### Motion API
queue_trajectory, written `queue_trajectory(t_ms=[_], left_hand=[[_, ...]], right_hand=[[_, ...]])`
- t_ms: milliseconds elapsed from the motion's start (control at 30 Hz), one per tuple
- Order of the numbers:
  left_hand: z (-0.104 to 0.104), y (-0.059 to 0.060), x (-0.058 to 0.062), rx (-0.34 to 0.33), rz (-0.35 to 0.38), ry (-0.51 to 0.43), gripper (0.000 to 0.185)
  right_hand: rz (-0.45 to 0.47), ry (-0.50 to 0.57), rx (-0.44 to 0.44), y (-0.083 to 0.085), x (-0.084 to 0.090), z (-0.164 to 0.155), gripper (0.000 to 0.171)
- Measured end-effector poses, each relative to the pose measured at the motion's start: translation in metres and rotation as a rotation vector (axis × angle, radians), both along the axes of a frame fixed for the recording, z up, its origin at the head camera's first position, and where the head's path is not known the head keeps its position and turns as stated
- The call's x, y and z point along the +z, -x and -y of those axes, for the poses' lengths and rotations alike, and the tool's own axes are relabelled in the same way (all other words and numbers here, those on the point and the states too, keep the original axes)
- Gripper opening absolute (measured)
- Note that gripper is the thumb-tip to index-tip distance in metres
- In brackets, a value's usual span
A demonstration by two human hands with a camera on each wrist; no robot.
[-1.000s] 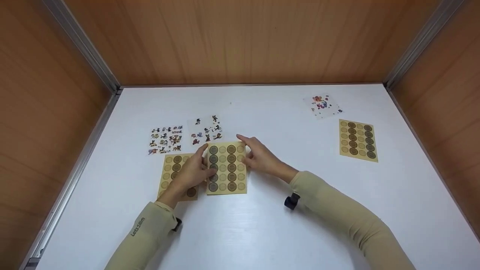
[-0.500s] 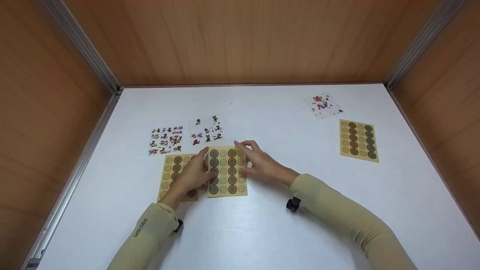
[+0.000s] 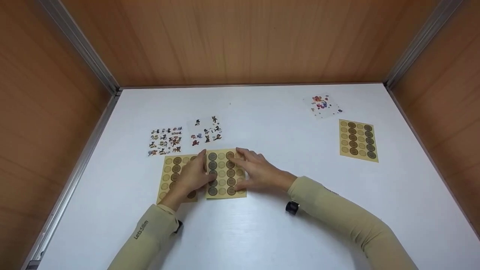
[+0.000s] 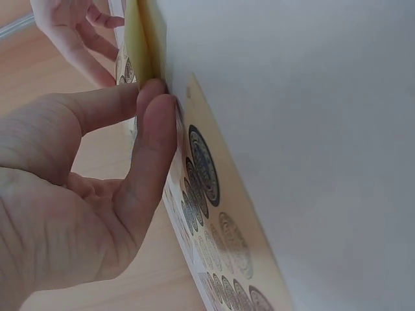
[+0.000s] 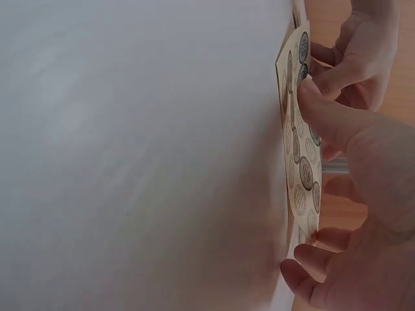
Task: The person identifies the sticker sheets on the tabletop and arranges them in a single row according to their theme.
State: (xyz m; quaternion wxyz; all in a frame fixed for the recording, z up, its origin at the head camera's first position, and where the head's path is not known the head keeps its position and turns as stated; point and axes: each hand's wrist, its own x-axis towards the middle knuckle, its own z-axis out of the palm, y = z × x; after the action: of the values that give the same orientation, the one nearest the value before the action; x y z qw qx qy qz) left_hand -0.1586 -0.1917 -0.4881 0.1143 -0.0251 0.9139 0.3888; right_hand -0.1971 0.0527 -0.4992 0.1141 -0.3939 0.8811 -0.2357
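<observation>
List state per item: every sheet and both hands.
middle kraft sheet: flat on table, under both hands
left kraft sheet: flat, partly covered by left hand
right kraft sheet: flat, untouched
cartoon sheets: flat, untouched
colourful sheet: flat, untouched
left hand: fingers pressing sheet
right hand: fingers pressing sheet

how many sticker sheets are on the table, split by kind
Tan sheets of round seal stickers: 3, one under the right hand, one under the left hand, one at far right
Cartoon sticker sheets: 3, two left of centre, one at the back right
Total: 6
</observation>
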Motion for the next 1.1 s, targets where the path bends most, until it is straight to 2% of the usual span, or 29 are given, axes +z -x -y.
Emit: queue_trajectory(t_ms=[100,233,300,567,1100], left_hand=[[-0.0004,0.0002,0.0008,-0.002,-0.002,0.027,0.086],[0.0005,0.0010,0.0024,-0.009,-0.012,0.050,0.042],[0.0012,0.0014,0.0030,-0.012,-0.010,0.054,0.032],[0.0020,0.0009,0.0033,-0.016,0.027,0.060,0.029],[0.0035,0.0001,0.0043,-0.051,0.034,0.075,0.024]], right_hand=[[-0.015,-0.039,0.014,-0.0007,-0.0011,-0.0003,0.106],[-0.034,-0.073,0.036,-0.0009,-0.0025,-0.0012,0.107],[-0.033,-0.084,0.043,-0.0011,-0.0030,-0.0016,0.106],[-0.015,-0.111,0.048,-0.0007,-0.0044,-0.0019,0.105],[0.002,-0.128,0.067,0.0032,-0.0047,-0.0020,0.105]])
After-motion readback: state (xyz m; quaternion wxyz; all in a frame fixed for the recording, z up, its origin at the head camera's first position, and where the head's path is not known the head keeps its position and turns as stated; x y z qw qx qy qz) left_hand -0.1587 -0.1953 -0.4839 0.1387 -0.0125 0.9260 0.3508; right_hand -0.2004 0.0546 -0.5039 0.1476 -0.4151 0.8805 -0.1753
